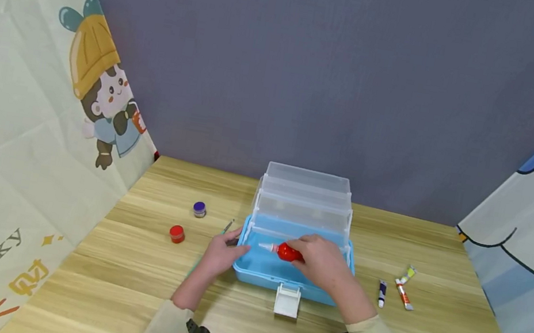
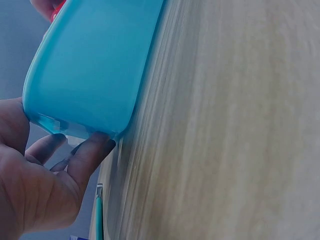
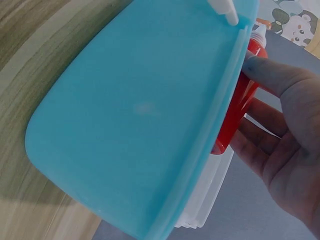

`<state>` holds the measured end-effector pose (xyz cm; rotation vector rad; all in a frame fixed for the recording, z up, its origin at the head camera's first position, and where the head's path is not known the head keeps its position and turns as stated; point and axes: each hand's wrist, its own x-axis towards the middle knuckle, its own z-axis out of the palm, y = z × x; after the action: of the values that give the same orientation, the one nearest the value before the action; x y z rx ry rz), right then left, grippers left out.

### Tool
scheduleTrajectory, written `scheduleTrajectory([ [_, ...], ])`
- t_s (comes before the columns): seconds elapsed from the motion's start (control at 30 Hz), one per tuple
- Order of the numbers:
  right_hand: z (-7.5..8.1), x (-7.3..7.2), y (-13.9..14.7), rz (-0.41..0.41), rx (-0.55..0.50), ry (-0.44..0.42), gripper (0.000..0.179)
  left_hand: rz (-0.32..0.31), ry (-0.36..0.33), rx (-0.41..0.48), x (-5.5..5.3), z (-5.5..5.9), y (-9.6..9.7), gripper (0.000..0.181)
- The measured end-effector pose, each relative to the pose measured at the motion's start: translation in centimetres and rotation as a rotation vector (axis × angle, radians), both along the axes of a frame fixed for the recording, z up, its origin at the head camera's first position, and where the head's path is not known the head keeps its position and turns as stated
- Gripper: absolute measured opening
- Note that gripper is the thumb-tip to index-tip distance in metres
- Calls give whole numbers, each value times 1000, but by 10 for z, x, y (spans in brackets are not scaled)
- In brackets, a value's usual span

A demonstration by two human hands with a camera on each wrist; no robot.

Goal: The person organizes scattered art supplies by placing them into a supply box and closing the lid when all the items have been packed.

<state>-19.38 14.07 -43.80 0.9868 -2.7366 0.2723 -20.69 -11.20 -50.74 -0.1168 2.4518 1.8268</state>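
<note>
A light blue plastic box [image 1: 257,277] stands on the wooden table with its clear tiered trays [image 1: 305,196] raised at the back. A white latch [image 1: 287,302] hangs down at its front. My left hand [image 1: 220,253] grips the box's left end, thumb at the rim and fingertips against the outer wall, as the left wrist view shows. Over the box, my right hand [image 1: 324,264] holds a red squeeze bottle [image 1: 288,252] between thumb and fingers, its pale nozzle pointing left. In the right wrist view, the front wall partly hides the bottle [image 3: 239,107].
Left of the box are a purple-lidded jar [image 1: 199,209], a red-lidded jar [image 1: 177,234] and a teal-handled brush [image 2: 99,215], near the left hand. To the right lie a dark purple tube [image 1: 381,294], a red-and-white tube [image 1: 404,296] and a yellow-green tube [image 1: 408,274].
</note>
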Motion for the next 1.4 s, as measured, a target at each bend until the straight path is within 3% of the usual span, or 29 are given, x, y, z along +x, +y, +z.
scheduleTrajectory([
  [0.33,-1,-2,-1,-28,10,-41,36,-3,-1,13,-1,-1,0,61],
  [0.63,8,0,1,-117,2,-131,46,-16,9,39,-2,-2,0,59],
  [1.07,7,4,16,-117,-38,-85,39,1,-8,30,-3,-6,0,61],
  [1.4,9,16,52,-146,-17,-83,34,-17,-8,46,-1,-2,-1,62],
])
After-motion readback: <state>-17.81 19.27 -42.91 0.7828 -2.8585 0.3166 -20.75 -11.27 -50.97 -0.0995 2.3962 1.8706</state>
